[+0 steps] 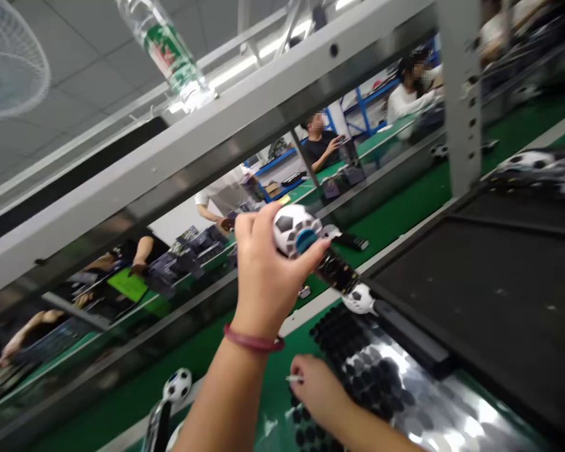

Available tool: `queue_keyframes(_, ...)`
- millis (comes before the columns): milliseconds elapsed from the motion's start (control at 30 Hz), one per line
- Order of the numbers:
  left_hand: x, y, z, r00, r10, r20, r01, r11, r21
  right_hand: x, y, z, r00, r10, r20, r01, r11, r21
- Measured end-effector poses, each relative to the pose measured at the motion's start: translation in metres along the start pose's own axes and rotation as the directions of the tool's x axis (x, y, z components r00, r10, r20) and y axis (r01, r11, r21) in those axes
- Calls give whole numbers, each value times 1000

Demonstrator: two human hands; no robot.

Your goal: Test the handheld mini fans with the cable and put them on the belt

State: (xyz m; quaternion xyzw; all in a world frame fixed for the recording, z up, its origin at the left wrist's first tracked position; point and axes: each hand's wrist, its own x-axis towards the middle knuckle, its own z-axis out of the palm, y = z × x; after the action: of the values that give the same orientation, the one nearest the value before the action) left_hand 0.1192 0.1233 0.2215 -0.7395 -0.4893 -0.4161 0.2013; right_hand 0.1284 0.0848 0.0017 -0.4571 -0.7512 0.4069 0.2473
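Note:
Raised in the middle of the view, my left hand grips a football-patterned ball head with a blue disc on it and a dark, exposed body reaching to the lower right. A dark red band circles that wrist. Lower down, my right hand is closed around a small thin white item, above a sheet of round black pads. Another football-headed piece with a dark handle lies just beyond the pads, beside a black tray.
The large black tray fills the right. A metal beam crosses overhead, with a plastic bottle on it. More football-headed pieces lie on the green belt. People work across the line; a fan hangs upper left.

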Motion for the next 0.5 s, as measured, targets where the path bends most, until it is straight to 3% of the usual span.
queue_keyframes(100, -73, -34, -50, 971, -236, 42, 233, 971, 50, 4, 2, 14, 999, 35, 5, -35, 999, -7)
queue_keyframes(167, -120, -49, -69, 892, -450, 34, 449, 893, 33, 5, 2, 17, 999, 30, 24, -29, 999, -41)
queue_keyframes(200, -142, -53, -75, 816, -577, 23, 577, 817, -2, 4, 2, 17, 999, 21, 37, -19, 998, -68)
queue_keyframes(267, -176, -55, -80, 613, -790, 26, 787, 607, -107, 2, -1, 17, 998, -4, 65, 12, 991, -132)
queue_keyframes(300, -190, -54, -80, 522, -852, 45, 846, 510, -156, 0, -2, 18, 997, -19, 78, 31, 986, -162)
queue_keyframes(333, -202, -53, -80, 462, -884, 73, 876, 441, -194, -2, -4, 20, 996, -34, 88, 50, 980, -190)
queue_keyframes(367, -212, -51, -78, 431, -897, 100, 888, 403, -221, -4, -5, 21, 994, -48, 96, 68, 974, -214)
queue_keyframes(500, -248, -44, -68, 402, -897, 183, 877, 320, -359, -6, -4, 28, 990, -86, 109, 112, 959, -260)
